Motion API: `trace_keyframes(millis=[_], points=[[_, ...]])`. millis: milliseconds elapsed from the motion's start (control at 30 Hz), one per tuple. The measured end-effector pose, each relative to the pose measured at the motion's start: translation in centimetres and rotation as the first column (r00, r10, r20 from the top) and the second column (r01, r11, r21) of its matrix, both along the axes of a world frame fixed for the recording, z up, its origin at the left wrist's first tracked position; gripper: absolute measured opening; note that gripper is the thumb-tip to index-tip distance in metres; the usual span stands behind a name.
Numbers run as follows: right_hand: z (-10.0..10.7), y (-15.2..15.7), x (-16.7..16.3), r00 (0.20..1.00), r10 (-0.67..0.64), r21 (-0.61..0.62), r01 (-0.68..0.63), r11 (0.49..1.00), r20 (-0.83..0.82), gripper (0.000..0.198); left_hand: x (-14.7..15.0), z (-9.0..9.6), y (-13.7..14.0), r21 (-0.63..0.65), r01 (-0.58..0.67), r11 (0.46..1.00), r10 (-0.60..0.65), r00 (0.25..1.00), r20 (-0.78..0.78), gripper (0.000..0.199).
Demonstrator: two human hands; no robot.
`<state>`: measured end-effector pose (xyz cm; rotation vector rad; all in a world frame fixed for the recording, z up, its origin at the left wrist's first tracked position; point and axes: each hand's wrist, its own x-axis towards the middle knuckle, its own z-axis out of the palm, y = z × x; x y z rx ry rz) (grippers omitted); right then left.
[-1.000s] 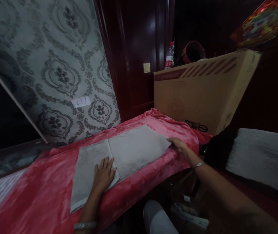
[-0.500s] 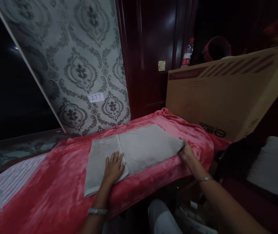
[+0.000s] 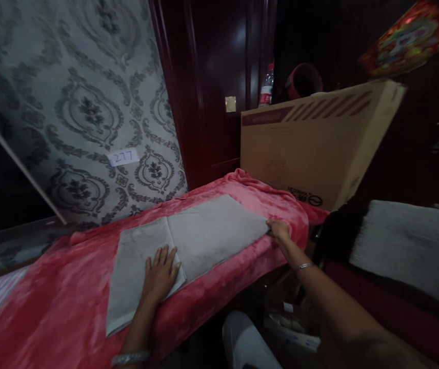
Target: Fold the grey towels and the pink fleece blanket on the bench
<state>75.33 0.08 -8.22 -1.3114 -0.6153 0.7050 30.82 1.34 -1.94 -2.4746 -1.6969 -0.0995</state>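
A grey cloth [image 3: 212,233] lies spread on a red plush blanket [image 3: 73,287], its left part doubled over so that an edge runs across it. My left hand [image 3: 161,274] rests flat on the doubled part, fingers stretched out beside that edge. At the far right corner of the cloth, my right hand [image 3: 279,230] pinches the fabric between thumb and fingers. The cloth looks mostly smooth, with faint creases. Whether it is one layer or more under the right part, I cannot tell.
Behind the blanket stands a large cardboard box [image 3: 300,148] with a red-capped bottle [image 3: 266,87] on top. Patterned wallpaper bearing a "277" label [image 3: 123,157] rises at the back left. A grey cushion-like piece [image 3: 412,251] lies to the right. My knee [image 3: 246,338] is below.
My view has turned to the right, so the scene sits further left. Both hands keep their places on the cloth, which looks the same.
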Motion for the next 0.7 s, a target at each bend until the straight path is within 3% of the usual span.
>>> trace_keyframes(millis=[100, 267, 500, 700], points=[[0.5, -0.8, 0.7, 0.997, 0.007, -0.034, -0.010, 0.999, -0.081, 0.017, 0.0, -0.1, 0.2, 0.011, 0.009, 1.000, -0.008, 1.000, -0.011, 0.055], [1.9, -1.9, 1.1, 0.969, 0.151, -0.040, -0.162, 0.986, -0.193, 0.006, 0.1, -0.2, 0.5, 0.021, 0.003, 1.000, -0.003, 1.000, 0.003, 0.055], [3.8, -2.6, 1.1, 0.909, 0.314, -0.047, -0.339, 0.940, -0.274, 0.021, 0.0, -0.4, 1.0, 0.022, 0.013, 1.000, -0.013, 1.000, -0.004, 0.056], [4.8, -3.2, 1.3, 0.875, 0.387, -0.061, -0.421, 0.905, -0.291, 0.017, -0.1, -0.5, 0.9, 0.044, 0.034, 0.998, -0.033, 0.999, -0.008, 0.056]])
